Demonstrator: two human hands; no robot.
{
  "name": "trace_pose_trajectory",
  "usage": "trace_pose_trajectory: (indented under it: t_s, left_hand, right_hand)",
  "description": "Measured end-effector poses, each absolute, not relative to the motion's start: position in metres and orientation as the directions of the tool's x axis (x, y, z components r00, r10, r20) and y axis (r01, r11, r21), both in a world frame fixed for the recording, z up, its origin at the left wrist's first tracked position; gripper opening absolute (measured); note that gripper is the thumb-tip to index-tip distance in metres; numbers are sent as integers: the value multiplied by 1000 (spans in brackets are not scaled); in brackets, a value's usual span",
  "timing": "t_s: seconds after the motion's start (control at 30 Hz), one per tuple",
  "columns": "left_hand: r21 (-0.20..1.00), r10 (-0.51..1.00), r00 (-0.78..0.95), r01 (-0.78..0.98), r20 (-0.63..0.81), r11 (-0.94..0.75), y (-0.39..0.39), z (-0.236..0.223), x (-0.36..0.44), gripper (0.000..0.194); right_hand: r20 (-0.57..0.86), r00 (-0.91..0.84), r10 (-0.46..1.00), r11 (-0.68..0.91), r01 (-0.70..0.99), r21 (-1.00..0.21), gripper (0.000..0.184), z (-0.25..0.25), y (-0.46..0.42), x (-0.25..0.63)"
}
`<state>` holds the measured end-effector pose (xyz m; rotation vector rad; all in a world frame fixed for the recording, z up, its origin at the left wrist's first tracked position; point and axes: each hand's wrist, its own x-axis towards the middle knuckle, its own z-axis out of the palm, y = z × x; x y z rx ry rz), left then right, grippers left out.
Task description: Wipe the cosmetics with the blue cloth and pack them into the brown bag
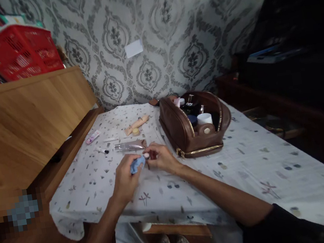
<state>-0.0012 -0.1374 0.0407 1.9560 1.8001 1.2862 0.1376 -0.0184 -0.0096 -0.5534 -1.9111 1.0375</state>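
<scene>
Blue item (pixel 137 165) sits pinched between barely parted left fingers (pixel 129 158).

A room that looks like part of a home. Grey damask-patterned wallpaper (pixel 148 73) covers the wall. Against it stands a tabletop (pixel 243 174) under a white cloth printed with small motifs, including sunglasses and palm trees. A brown zippered toiletry bag (pixel 177 125) stands open on it, showing jars and bottles, with cosmetic-style tubes lying to its left. Further left is wooden furniture (pixel 34 120) with a red plastic basket (pixel 22 53) on top. Dark furniture (pixel 237 98) fills the dim right side. No lab or shop fittings show.
</scene>
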Motion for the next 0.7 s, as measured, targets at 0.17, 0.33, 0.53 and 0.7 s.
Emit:
trace_pose_trajectory:
  t_s: [0.17,0.33,0.53,0.7]
  left_hand:
    - [581,881,-6,754,472,-306,-126,53,10,15]
    - [549,872,-9,780,489,-300,-101,80,15,21]
    - [284,778,293,813,555,-508,-36,127,55,21]
    - [-92,756,490,859,434,-504,40,164,92,38]
  right_hand:
    - [529,-568,631,635,-14,-773,26,3,-25,148]
    - [573,-478,666,637,-35,-770,16,26,-34,183]
    - [593,-345,728,605,-86,-792,20,64,-48,263]
    - [569,-107,816,569,-34,-822,23,102,-32,331]
